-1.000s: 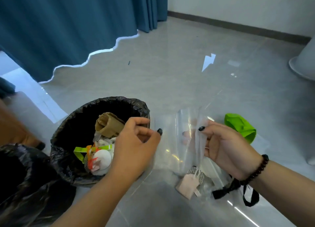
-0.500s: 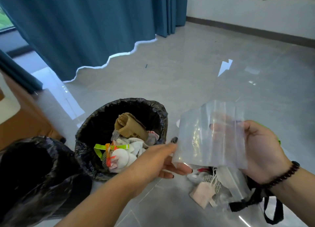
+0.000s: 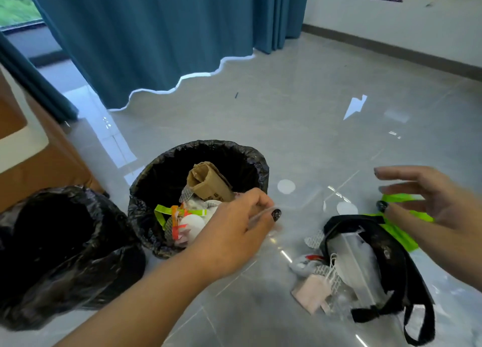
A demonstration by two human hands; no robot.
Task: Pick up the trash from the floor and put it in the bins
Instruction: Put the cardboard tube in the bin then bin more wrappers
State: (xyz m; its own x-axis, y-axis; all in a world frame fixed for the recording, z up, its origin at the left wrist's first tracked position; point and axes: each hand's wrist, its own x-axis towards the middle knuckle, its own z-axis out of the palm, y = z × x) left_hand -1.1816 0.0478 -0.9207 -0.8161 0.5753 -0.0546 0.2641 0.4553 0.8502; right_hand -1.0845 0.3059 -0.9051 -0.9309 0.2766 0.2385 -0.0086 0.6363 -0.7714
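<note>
Gripping perhaps clear plastic (image 3: 263,217): left hand (image 3: 234,232).

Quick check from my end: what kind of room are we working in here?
Probably a room in a home or office: glossy grey tiled floor, floor-length teal curtains over a window, white wall with dark baseboard, and two bag-lined bins.

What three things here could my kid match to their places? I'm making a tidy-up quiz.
Things:
1. rolled brown cardboard
2. black strap
3. left hand

Places:
A. on the floor by the green wrapper
B. over the near rim of the fuller bin
C. sticking up inside that bin

Pairs: 1-C, 2-A, 3-B
</note>
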